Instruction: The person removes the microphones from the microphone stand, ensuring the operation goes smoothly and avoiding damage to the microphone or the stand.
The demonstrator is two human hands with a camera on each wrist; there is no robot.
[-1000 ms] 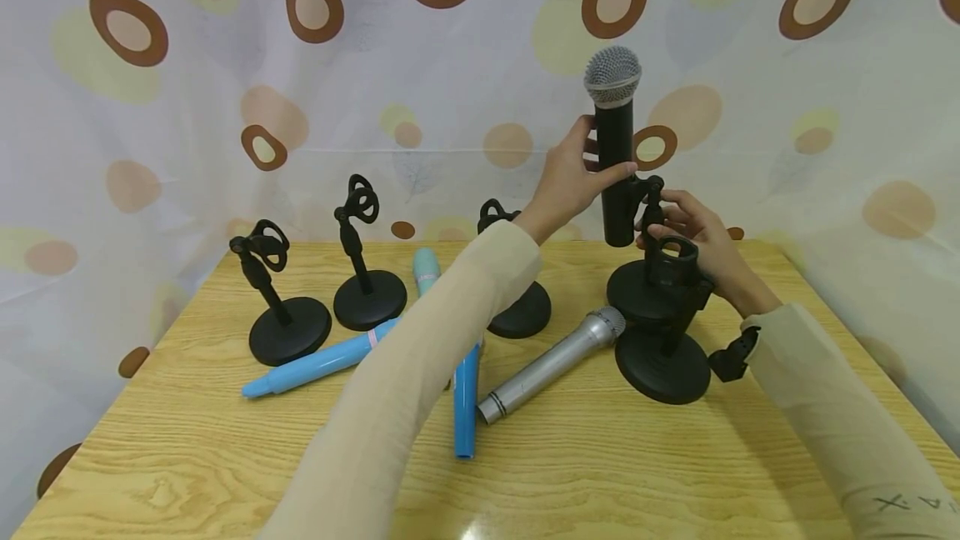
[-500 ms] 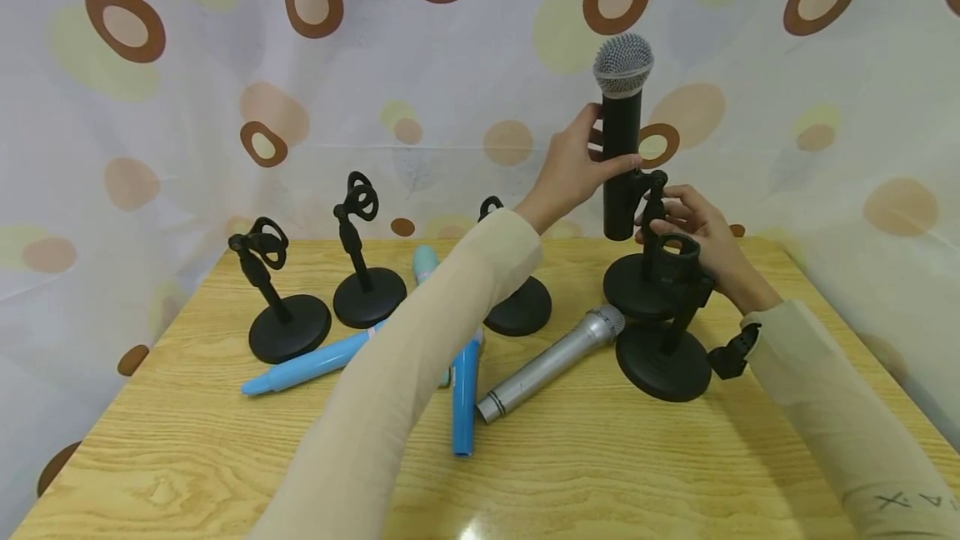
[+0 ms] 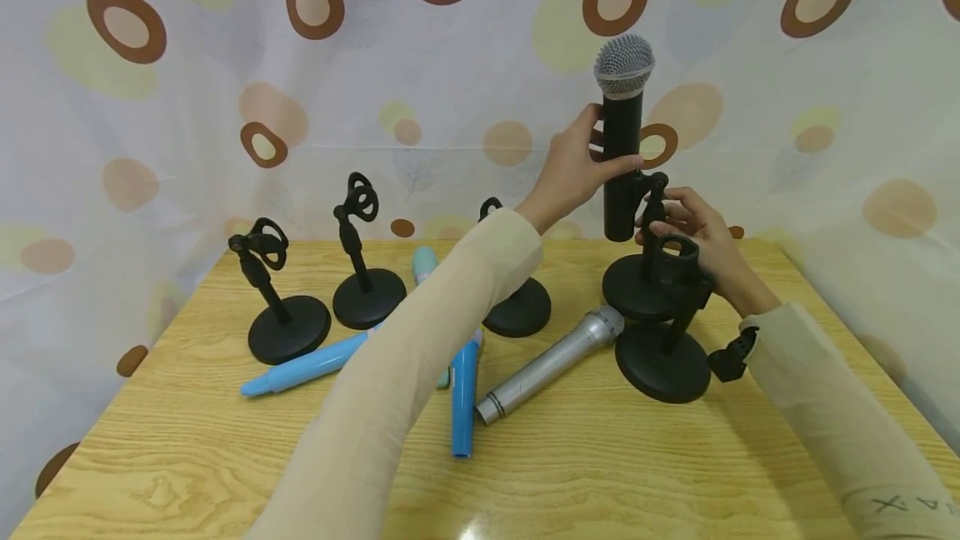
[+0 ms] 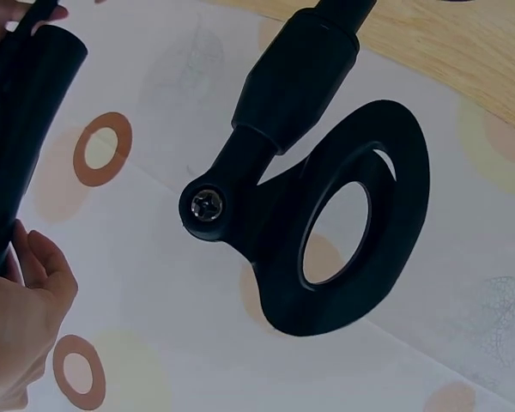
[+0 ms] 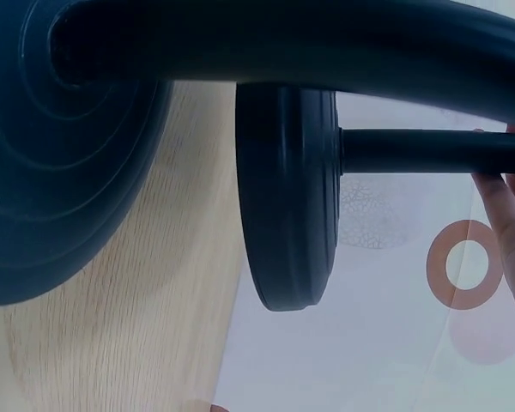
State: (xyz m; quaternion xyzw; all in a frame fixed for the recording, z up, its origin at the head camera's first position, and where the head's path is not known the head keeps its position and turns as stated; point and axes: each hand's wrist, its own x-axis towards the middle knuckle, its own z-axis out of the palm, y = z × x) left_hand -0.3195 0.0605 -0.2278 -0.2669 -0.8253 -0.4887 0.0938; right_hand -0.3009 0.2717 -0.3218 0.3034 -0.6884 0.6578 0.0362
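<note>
My left hand (image 3: 573, 169) grips the body of a black microphone (image 3: 622, 127) with a silver mesh head, held upright above the table. The microphone's lower part is at the clip of the back right black stand (image 3: 637, 286); I cannot tell whether the clip rings it fully. The fingers of my right hand (image 3: 697, 227) hold that stand's stem (image 5: 421, 151). In the left wrist view the microphone (image 4: 34, 137) shows at the left edge, with my left hand (image 4: 21, 330) around it. A nearer black stand (image 3: 663, 365) partly hides the held stand and my right hand.
Two stands (image 3: 288, 330) (image 3: 369, 298) are at the left, and another stand (image 3: 521, 311) is mid-table, partly behind my left sleeve. A silver microphone (image 3: 551, 365), blue microphones (image 3: 464, 402) (image 3: 315, 365) and a mint-green microphone (image 3: 425, 261) lie on the wooden table (image 3: 570, 482). A patterned cloth hangs behind.
Over the first half second, the black microphone and my left hand shifted slightly right and up, and the held stand's base slid slightly left. Since then almost nothing has moved.
</note>
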